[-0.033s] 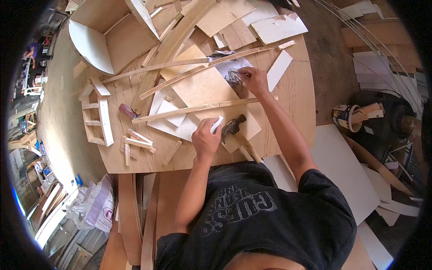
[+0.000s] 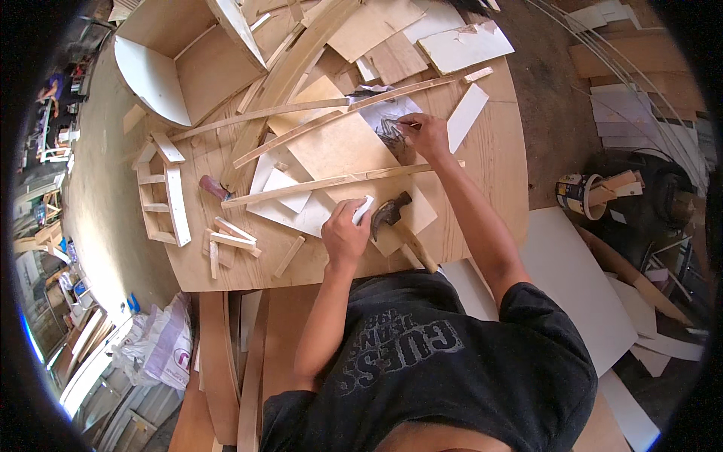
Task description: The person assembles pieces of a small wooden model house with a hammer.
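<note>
Okay, from my remote seat: the left hand has its fingers curled around a small white block, just left of the claw hammer near the close edge of the table. Block looks light and stiff to me — maybe slick on the white face, so I'd grip it by its edges. The right hand has its fingertips drawn narrow at a dark heap of what look like nails on a white sheet; can't tell if one's pinched. Those are probably thin, hard, pointy — best taken singly, mid-shank.
</note>
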`<state>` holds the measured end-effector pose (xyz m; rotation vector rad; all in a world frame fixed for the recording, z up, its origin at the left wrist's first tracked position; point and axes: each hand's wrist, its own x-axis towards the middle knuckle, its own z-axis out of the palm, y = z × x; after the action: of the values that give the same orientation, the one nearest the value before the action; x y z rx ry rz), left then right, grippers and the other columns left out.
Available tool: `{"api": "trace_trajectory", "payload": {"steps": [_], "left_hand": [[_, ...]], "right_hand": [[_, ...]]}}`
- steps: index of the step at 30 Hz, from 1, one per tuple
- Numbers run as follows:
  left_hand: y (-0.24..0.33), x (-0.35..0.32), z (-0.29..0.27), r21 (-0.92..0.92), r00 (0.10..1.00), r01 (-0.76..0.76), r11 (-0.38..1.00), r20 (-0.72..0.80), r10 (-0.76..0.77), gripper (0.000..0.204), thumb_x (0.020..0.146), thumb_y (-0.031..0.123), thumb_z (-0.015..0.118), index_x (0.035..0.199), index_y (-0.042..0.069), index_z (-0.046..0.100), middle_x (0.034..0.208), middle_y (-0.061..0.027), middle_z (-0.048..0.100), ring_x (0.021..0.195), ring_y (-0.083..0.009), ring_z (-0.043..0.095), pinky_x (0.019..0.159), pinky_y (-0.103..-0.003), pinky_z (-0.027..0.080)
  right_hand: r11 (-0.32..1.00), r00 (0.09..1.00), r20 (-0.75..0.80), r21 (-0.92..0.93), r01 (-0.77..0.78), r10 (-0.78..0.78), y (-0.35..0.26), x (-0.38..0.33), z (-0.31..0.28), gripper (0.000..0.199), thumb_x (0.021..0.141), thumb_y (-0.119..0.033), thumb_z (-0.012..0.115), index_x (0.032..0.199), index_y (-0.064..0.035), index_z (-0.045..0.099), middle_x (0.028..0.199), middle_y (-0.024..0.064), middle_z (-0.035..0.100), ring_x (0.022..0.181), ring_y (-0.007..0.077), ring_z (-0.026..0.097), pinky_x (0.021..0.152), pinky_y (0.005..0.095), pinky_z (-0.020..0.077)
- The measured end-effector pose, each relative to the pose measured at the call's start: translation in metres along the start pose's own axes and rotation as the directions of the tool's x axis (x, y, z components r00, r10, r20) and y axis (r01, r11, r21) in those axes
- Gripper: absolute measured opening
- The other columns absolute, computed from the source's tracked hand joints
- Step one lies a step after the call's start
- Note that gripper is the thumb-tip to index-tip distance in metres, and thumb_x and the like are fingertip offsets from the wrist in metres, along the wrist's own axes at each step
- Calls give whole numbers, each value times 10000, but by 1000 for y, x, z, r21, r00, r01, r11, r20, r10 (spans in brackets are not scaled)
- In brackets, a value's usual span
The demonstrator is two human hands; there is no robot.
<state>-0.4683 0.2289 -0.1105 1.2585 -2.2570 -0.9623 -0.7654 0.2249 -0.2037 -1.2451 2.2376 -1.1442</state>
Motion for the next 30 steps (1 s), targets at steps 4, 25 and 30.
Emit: {"api": "trace_trajectory", "payload": {"steps": [4,25,30], "left_hand": [[-1,-7,1,2,1000,-2,1000,10,2,258,827,97,876,1068,81,785,1036,-124,786,933,-326,771,808,-409,617],[-48,-21,1,69,952,-305,950,6,306,236,879,60,787,1107,116,811,1075,-54,774,982,-307,723,859,-417,595],[-54,-23,1,31,950,-311,950,11,311,218,874,67,794,1086,112,824,1061,-41,775,969,-287,703,857,-414,586]], "right_hand": [[974,974,44,-34,-223,224,-9,1,-6,184,886,-208,904,959,-51,842,828,91,816,670,168,759,651,327,592],[668,799,249,444,-597,548,-127,-203,-18,165,983,-113,813,1055,35,795,876,117,790,755,156,744,670,304,615],[619,828,258,563,-548,498,-129,-231,10,207,1012,-110,773,1129,61,788,903,94,795,782,149,740,724,305,625]]}}
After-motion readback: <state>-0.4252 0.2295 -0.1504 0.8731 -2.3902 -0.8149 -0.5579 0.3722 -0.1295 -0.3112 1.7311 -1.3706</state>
